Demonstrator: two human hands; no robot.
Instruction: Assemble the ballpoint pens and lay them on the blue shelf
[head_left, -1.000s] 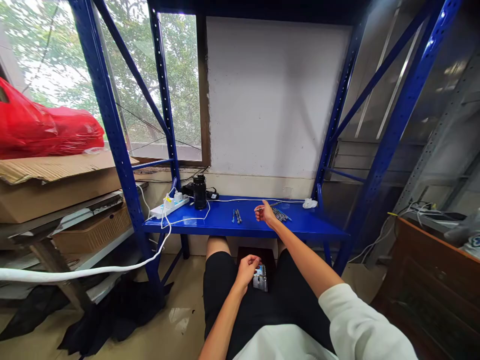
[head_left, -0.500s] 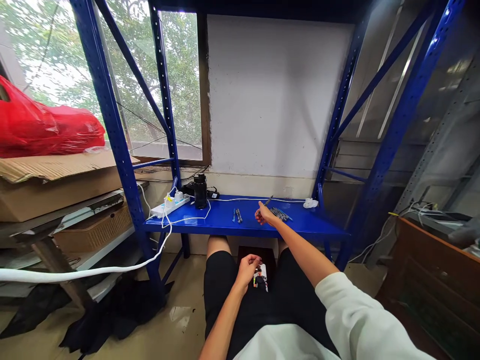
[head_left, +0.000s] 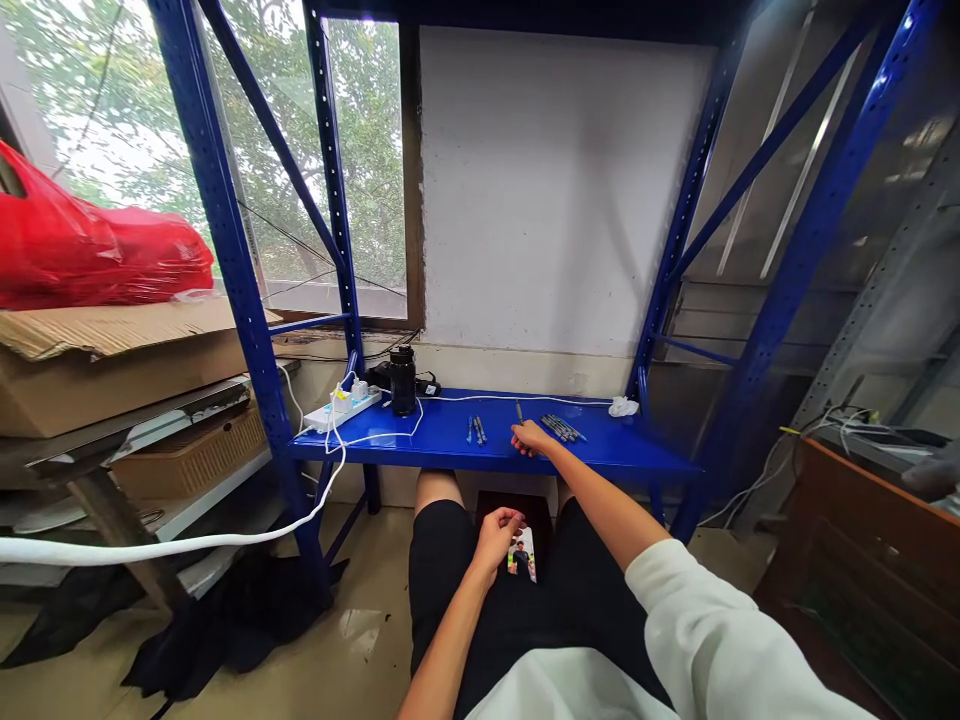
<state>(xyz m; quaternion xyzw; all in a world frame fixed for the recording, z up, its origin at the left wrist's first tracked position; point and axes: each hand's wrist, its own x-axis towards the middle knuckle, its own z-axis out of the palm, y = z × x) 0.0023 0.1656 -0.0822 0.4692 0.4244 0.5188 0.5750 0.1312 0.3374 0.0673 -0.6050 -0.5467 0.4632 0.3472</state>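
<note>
My right hand (head_left: 529, 438) is closed on a dark pen (head_left: 518, 410), whose upper end sticks up above the fingers, over the front half of the blue shelf (head_left: 442, 455). Just right of it lies a row of several pens (head_left: 562, 428). Further left on the shelf are a few more pens (head_left: 478, 430), side by side. Low over my lap, my left hand (head_left: 496, 538) holds a small picture card (head_left: 522, 556) by its top edge between thumb and fingers. The card shows a figure in dark clothes.
A black bottle (head_left: 403, 382) and a white power strip (head_left: 337, 410) with cables stand at the shelf's left. Crumpled white tissue (head_left: 622, 407) lies at its right end. Blue uprights (head_left: 225, 220) frame both sides. A cardboard box (head_left: 112, 370) sits far left.
My right hand has shifted slightly left, away from the row of pens, and the pen in it now points more upright. My left hand and the card have barely moved.
</note>
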